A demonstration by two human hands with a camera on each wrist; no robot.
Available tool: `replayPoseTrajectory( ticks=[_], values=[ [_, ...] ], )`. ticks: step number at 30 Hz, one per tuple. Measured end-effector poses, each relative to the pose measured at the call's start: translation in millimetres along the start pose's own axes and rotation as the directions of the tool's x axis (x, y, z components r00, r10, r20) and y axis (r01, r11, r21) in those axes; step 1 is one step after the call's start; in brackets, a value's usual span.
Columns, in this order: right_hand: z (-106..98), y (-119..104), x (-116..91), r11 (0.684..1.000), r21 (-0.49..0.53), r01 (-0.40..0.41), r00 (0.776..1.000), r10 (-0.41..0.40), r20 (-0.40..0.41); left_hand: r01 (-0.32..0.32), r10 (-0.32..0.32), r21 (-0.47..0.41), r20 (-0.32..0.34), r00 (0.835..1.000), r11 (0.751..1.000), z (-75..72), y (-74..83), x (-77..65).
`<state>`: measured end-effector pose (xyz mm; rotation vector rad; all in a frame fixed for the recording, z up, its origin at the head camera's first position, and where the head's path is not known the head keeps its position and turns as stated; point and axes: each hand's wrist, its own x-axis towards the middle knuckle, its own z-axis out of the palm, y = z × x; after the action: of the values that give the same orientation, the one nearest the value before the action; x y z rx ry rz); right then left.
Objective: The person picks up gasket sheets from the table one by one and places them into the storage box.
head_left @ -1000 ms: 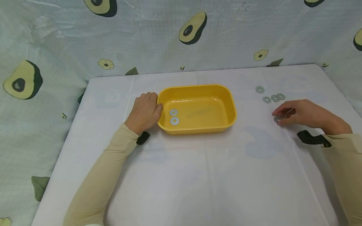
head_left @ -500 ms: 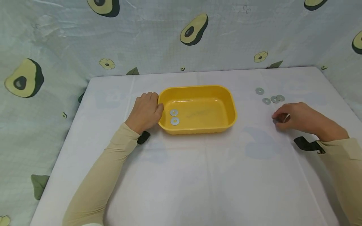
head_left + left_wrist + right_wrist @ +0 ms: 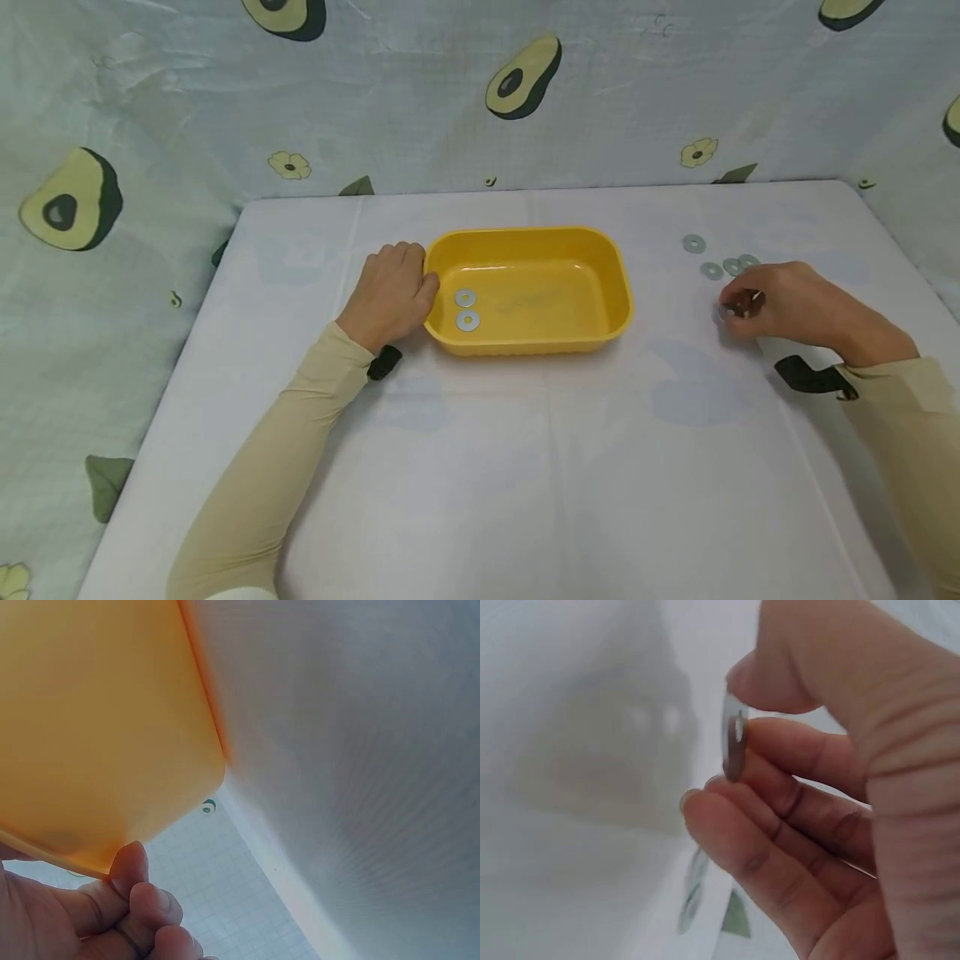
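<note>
A yellow plastic tray (image 3: 536, 346) stands on the white-covered table, with two flat metal washers (image 3: 467, 320) lying in its left end. My left hand (image 3: 390, 296) grips the tray's left rim, and the left wrist view has its curled fingers (image 3: 129, 866) at the rim. Over at the right, my right hand (image 3: 802, 308) pinches one metal washer (image 3: 735, 739) between thumb and fingers, held on edge in the right wrist view. Just beyond that hand lie several more washers (image 3: 693, 243) on the cloth, one partly covered by the hand.
The white tablecloth (image 3: 480, 467) spreads around the tray. Behind the table and along its left hangs a pale curtain (image 3: 420, 100) printed with avocados. Each wrist carries a black strap (image 3: 813, 377).
My right hand has closed its pinch on the near washer and lifted it slightly off the cloth. My left hand stays on the tray rim.
</note>
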<state>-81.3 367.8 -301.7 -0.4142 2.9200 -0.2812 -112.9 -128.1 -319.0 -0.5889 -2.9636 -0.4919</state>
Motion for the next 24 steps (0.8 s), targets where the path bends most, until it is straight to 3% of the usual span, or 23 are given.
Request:
replayPoseTrajectory(
  ticks=[12,24],
  values=[
    [-24.0,-34.8,13.7,0.987,0.030,0.161,0.975,-0.154,-0.162,-0.016,0.016,0.013,-0.016,1.000,1.000,-0.9,-1.6,0.5],
    [-56.6,-82.6,32.3,0.927,0.048,0.373,0.901,-0.349,-0.256,-0.006,0.006,0.018,-0.004,1.000,1.000,-1.3,-2.6,-0.7]
  ],
)
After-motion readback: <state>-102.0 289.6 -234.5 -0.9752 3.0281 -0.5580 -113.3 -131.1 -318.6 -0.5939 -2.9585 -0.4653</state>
